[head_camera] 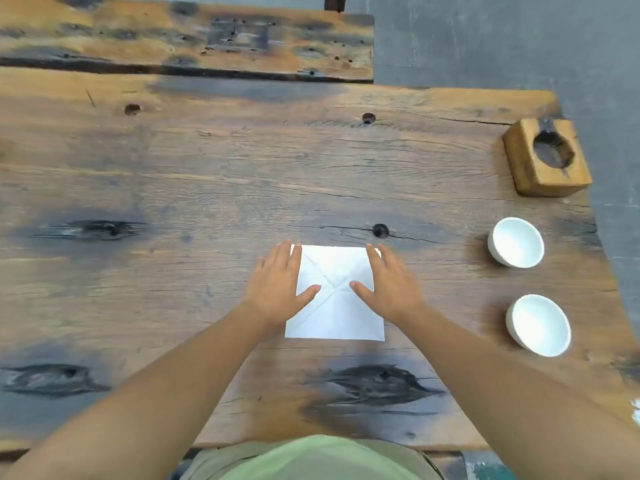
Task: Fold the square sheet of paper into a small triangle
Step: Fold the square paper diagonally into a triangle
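A white square sheet of paper [335, 313] lies flat and unfolded on the wooden table [207, 174], showing faint crease lines that cross at its middle. My left hand [277, 289] rests palm down on the sheet's left edge, fingers spread, thumb pointing toward the centre. On the right edge my right hand [389, 289] lies flat the same way, its thumb also reaching inward. Neither hand grips the paper; both press on it. The sheet's left and right margins are hidden under the palms.
Two white bowls stand at the right, one [516, 246] farther and one [538, 325] nearer. A wooden block with a round hollow [547, 157] sits at the far right corner. The table's right edge runs just beyond them.
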The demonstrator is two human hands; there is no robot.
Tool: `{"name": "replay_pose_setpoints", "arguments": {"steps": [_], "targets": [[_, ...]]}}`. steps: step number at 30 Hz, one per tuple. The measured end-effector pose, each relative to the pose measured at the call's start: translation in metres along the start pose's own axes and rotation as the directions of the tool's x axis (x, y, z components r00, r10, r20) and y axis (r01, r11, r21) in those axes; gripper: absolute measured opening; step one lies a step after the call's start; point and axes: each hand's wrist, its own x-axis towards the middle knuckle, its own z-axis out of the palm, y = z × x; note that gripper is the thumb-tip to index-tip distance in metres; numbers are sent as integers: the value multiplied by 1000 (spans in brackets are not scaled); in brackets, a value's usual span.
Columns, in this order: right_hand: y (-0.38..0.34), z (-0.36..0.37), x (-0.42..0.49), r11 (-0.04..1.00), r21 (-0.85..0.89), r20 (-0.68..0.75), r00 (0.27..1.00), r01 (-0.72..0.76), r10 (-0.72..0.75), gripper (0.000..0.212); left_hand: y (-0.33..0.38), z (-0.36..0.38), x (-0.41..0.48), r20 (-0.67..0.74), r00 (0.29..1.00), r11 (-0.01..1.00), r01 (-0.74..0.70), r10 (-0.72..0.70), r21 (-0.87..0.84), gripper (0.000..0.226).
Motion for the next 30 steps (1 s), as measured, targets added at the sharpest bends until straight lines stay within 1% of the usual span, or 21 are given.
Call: {"name": "replay_pose_setpoints", "arguments": {"steps": [3, 6, 11, 15, 18, 21, 24, 30], "targets": [[0, 12, 6, 998, 40, 24, 998, -51, 50, 86, -1, 15, 4, 49, 999, 1000, 16, -16, 4, 87], [1, 24, 6, 992, 81, 48, 994, -101, 98, 87, -1, 29, 3, 96, 995, 1000, 1, -2, 2, 82], [7, 27, 4, 996, 37, 65, 994, -87, 84, 82, 5, 38, 5, 151, 989, 1000, 1, 1, -13, 78], [10, 25, 4, 996, 36, 79, 993, -86, 83, 78, 7, 40, 4, 162, 986, 999, -41, 40, 5, 75], [10, 25, 5, 991, 82, 89, 991, -110, 102, 74, 10, 42, 6, 158, 985, 998, -63, 63, -3, 71], [12, 23, 8, 984, 137, 96, 990, -114, 102, 71, 17, 46, 8, 150, 981, 992, -126, 126, -13, 64], [15, 23, 12, 985, 133, 99, 990, -110, 97, 68, 24, 54, 6, 151, 971, 982, -186, 184, 3, 58], [17, 27, 28, 979, 158, 102, 988, -132, 116, 66, 29, 63, 0, 206, 948, 967, -254, 241, 36, 62]]}}
